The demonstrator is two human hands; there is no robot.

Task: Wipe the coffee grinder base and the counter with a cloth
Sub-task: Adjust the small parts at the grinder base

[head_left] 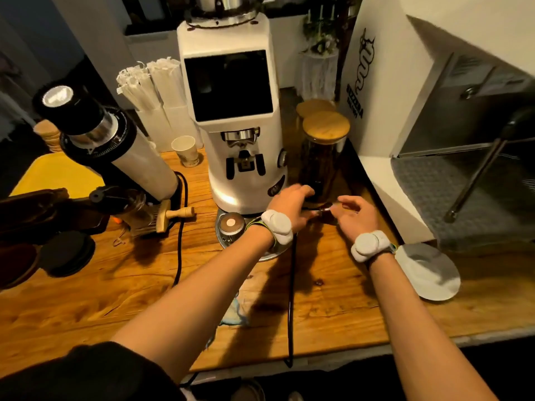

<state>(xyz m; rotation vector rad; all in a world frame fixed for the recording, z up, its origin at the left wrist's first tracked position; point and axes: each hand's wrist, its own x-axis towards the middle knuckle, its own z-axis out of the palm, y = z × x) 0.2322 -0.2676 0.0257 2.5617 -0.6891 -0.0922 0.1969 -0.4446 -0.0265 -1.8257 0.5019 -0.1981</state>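
Observation:
The white coffee grinder point(243, 157) stands mid-counter on a round metal base point(224, 241) that carries a brown tamper point(230, 223). My left hand point(289, 205) reaches past the grinder's right side, fingers curled around one end of a small dark object point(320, 213) by the foot of a glass jar point(322, 166). My right hand point(357, 214) pinches that object's shiny other end. A light blue cloth point(235, 312) lies crumpled on the wooden counter point(115, 285), partly hidden under my left forearm; neither hand touches it.
A black cable point(291, 299) runs from the front edge up toward my hands. A black grinder point(95, 131) with a wooden brush point(170, 215) stands left, a paper cup point(185, 150) and straws behind. A white saucer point(428, 270) and the white espresso machine point(385, 111) sit right.

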